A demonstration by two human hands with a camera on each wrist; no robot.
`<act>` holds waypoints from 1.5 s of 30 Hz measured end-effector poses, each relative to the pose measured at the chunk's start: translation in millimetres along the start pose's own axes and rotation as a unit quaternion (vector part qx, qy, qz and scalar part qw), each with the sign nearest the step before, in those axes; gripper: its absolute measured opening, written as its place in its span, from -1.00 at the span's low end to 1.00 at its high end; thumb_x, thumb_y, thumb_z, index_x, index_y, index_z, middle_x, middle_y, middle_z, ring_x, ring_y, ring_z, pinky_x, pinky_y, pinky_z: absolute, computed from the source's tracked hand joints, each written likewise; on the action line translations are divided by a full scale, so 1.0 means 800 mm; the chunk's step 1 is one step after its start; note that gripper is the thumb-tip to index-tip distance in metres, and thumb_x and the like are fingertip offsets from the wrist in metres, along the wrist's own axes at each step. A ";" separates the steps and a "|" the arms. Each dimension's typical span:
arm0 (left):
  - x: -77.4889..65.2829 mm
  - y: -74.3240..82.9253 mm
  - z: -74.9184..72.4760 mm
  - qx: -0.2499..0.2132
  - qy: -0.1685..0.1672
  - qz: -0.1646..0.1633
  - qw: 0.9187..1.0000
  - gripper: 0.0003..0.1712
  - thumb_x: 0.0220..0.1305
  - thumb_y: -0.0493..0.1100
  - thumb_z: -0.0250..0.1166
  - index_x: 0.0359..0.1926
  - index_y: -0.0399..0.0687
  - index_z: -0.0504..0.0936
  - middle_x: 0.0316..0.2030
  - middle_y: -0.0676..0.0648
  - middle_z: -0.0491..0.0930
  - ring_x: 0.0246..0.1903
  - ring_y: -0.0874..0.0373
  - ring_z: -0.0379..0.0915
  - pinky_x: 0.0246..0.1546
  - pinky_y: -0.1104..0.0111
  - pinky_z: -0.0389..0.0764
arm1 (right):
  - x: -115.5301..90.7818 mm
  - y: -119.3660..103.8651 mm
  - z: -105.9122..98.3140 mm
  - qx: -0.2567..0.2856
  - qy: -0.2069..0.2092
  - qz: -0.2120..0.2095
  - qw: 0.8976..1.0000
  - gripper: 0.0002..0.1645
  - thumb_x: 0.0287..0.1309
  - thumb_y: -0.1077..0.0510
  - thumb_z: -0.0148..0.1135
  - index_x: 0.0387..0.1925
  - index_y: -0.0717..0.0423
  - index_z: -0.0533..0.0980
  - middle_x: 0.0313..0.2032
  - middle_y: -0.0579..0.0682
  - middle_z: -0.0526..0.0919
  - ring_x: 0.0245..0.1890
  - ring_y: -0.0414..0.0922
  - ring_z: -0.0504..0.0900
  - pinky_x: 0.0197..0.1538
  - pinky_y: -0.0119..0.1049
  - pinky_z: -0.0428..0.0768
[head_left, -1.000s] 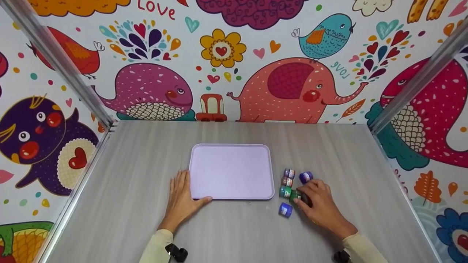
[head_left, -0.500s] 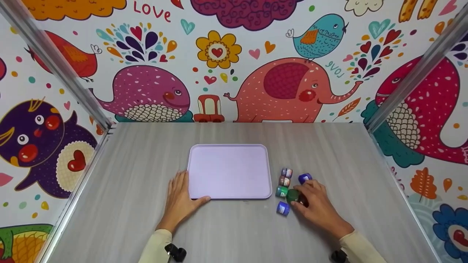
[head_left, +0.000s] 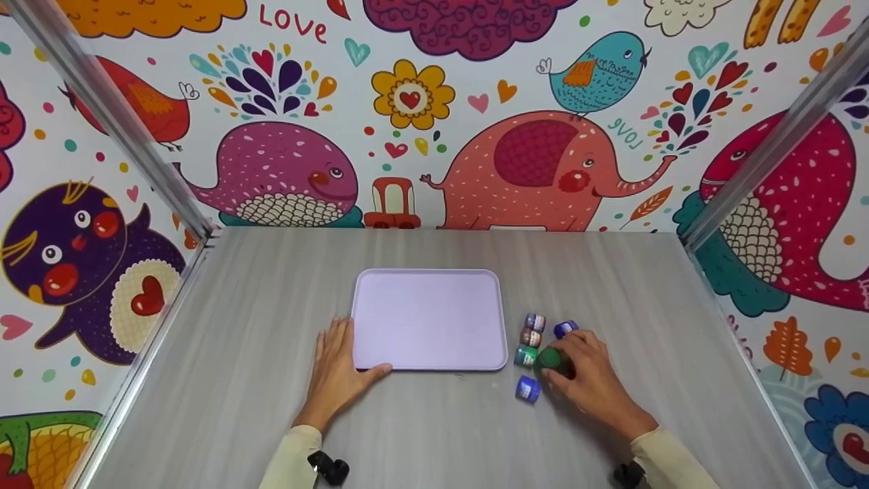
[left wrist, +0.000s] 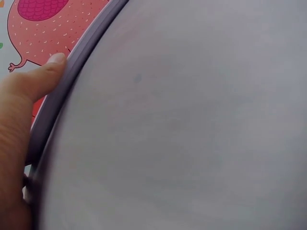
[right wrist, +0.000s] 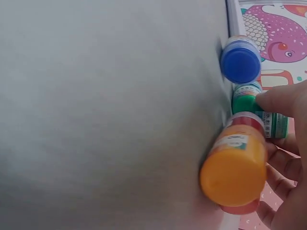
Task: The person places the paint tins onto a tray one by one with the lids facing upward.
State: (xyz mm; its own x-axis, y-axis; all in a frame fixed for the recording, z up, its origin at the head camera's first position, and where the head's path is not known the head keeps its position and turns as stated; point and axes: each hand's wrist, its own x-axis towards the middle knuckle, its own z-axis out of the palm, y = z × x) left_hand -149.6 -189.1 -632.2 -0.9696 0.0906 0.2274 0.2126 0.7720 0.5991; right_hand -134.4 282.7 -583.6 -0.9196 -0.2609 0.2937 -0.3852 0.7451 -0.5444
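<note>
A lavender tray [head_left: 429, 319] lies flat on the table. My left hand [head_left: 337, 373] rests at its near left corner, fingers straight along the left side and thumb [left wrist: 45, 76] against the near rim. To the right of the tray, my right hand [head_left: 594, 380] pinches a green paint jar [head_left: 550, 358] between thumb and fingertips, its round green end facing up. A second green jar [head_left: 526, 356] lies just left of it. In the right wrist view an orange jar [right wrist: 233, 165] sits under the palm; the hand mostly hides it in the head view.
Two small jars [head_left: 534, 322] lie in line behind the second green one. One blue jar [head_left: 527, 389] is nearer me, another blue jar [head_left: 565, 329] just beyond my right fingers. A patterned wall [head_left: 407, 149] and metal posts [head_left: 753, 163] bound the table [head_left: 271, 285].
My right hand has turned the green jar up from lying beside the others, so its round end now shows to the head camera. The left hand and tray stay in place.
</note>
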 end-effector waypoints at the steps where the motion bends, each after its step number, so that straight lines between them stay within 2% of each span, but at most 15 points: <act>1: 0.000 0.000 0.000 -0.001 0.002 0.001 1.000 0.44 0.16 0.39 0.60 0.66 -0.49 0.14 0.60 -0.47 0.26 0.68 -0.43 -0.06 0.68 -0.30 -0.21 | 0.002 -0.001 0.000 0.001 0.004 0.001 1.000 -0.54 0.14 0.20 0.71 0.05 0.13 0.71 0.00 -0.04 0.75 0.21 0.01 0.47 0.28 0.08 0.41; 7: 0.000 -0.002 0.000 -0.003 -0.003 -0.003 1.000 0.45 0.15 0.40 0.60 0.66 -0.49 0.14 0.61 -0.48 0.23 0.68 -0.43 -0.07 0.68 -0.30 -0.22 | 0.012 -0.008 0.001 0.007 0.030 -0.011 0.999 -0.54 0.11 0.23 0.72 0.04 0.09 0.71 -0.02 -0.12 0.73 0.18 -0.07 0.47 0.14 -0.04 0.56; 13: 0.001 -0.002 0.000 -0.007 -0.002 -0.005 1.000 0.47 0.13 0.41 0.61 0.66 -0.49 0.13 0.61 -0.48 0.24 0.69 -0.44 -0.07 0.67 -0.32 -0.22 | 0.027 -0.015 0.007 0.018 0.039 -0.036 0.998 -0.52 0.05 0.27 0.75 -0.01 0.08 0.70 -0.06 -0.15 0.74 0.15 -0.07 0.50 0.18 -0.06 0.58; 18: 0.001 -0.002 -0.002 -0.007 -0.011 -0.014 1.000 0.52 0.10 0.44 0.61 0.67 -0.50 0.10 0.62 -0.50 0.20 0.70 -0.42 -0.11 0.68 -0.30 -0.24 | 0.039 -0.022 0.016 0.028 0.029 -0.037 0.998 -0.52 0.06 0.27 0.73 0.02 0.12 0.70 -0.04 -0.09 0.75 0.17 -0.01 0.51 0.19 0.05 0.58; 25: 0.002 0.000 -0.002 -0.010 -0.013 -0.012 1.000 0.52 0.10 0.43 0.61 0.67 -0.50 0.09 0.63 -0.51 0.17 0.70 -0.42 -0.11 0.70 -0.27 -0.27 | 0.054 -0.037 0.030 0.033 -0.002 -0.019 0.999 -0.54 0.12 0.21 0.73 0.04 0.06 0.71 -0.02 -0.11 0.72 0.18 -0.05 0.49 0.11 -0.03 0.65; 33: 0.001 -0.002 -0.001 -0.008 -0.014 -0.016 1.000 0.54 0.10 0.45 0.60 0.68 -0.50 0.07 0.64 -0.52 0.14 0.71 -0.39 -0.14 0.70 -0.25 -0.27 | 0.070 -0.051 0.050 0.046 -0.026 -0.038 0.998 -0.56 0.17 0.19 0.70 0.05 0.04 0.70 -0.03 -0.15 0.69 0.14 -0.11 0.49 0.15 -0.07 0.74; 38: 0.001 -0.003 0.000 -0.009 -0.015 -0.017 1.000 0.55 0.10 0.46 0.60 0.68 -0.50 0.07 0.64 -0.52 0.13 0.71 -0.39 -0.14 0.70 -0.26 -0.27 | 0.077 -0.061 0.062 0.056 -0.041 -0.058 0.996 -0.59 0.20 0.19 0.67 0.04 -0.03 0.68 -0.03 -0.20 0.66 0.15 -0.14 0.45 0.14 -0.15 0.67; 45: 0.002 -0.002 0.000 -0.006 -0.010 -0.010 1.000 0.54 0.10 0.50 0.57 0.67 -0.49 0.09 0.62 -0.50 0.20 0.70 -0.40 -0.10 0.69 -0.28 -0.25 | 0.088 -0.075 0.083 0.053 -0.050 -0.081 0.994 -0.59 0.21 0.15 0.67 0.04 0.03 0.69 -0.05 -0.17 0.69 0.15 -0.12 0.47 0.17 -0.05 0.59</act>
State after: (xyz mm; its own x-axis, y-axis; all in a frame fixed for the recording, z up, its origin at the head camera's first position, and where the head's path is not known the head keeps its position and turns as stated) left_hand -151.3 -190.2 -632.4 -0.9759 0.0880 0.1995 0.1944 0.7658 0.6130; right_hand -181.3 179.2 -582.3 -0.8462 -0.4357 0.3068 -0.5293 0.6205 -0.5786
